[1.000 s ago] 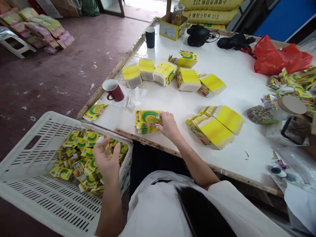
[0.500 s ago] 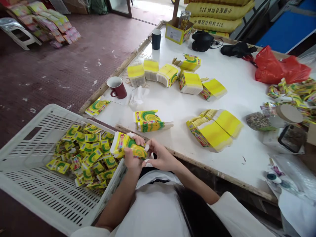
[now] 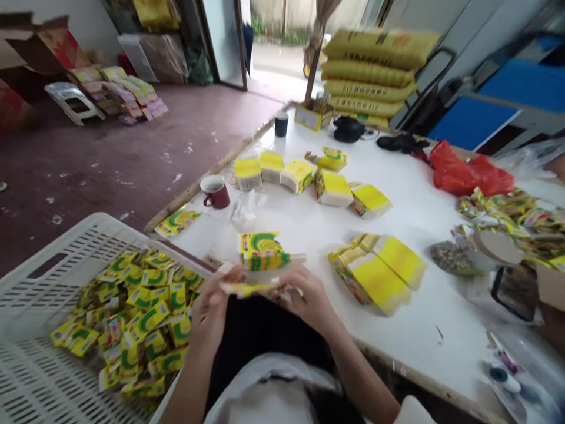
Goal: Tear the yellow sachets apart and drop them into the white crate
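Between my two hands, at the table's near edge, is a yellow packet (image 3: 249, 289), tipped almost edge-on and smeared by motion. My left hand (image 3: 212, 306) is closed on its left end. My right hand (image 3: 306, 297) pinches the other end, where a small pale bit shows at the fingers. Just beyond lies a stack of printed yellow-green cards (image 3: 263, 250) on the white table. Left of my left forearm, a white plastic crate (image 3: 30, 347) holds a heap of filled yellow packets (image 3: 145, 318).
Bundles of yellow cards (image 3: 379, 271) lie right of centre, and more card blocks (image 3: 334, 187) stand farther back. A maroon mug (image 3: 216, 193) and a dark cup (image 3: 281, 125) are along the left edge. A red bag (image 3: 468, 168), loose packets and a jar (image 3: 489, 250) occupy the right.
My view has tilted up, showing more of the doorway and sacks. The packet has turned from face-up to nearly edge-on, and my hands have moved farther apart along it.
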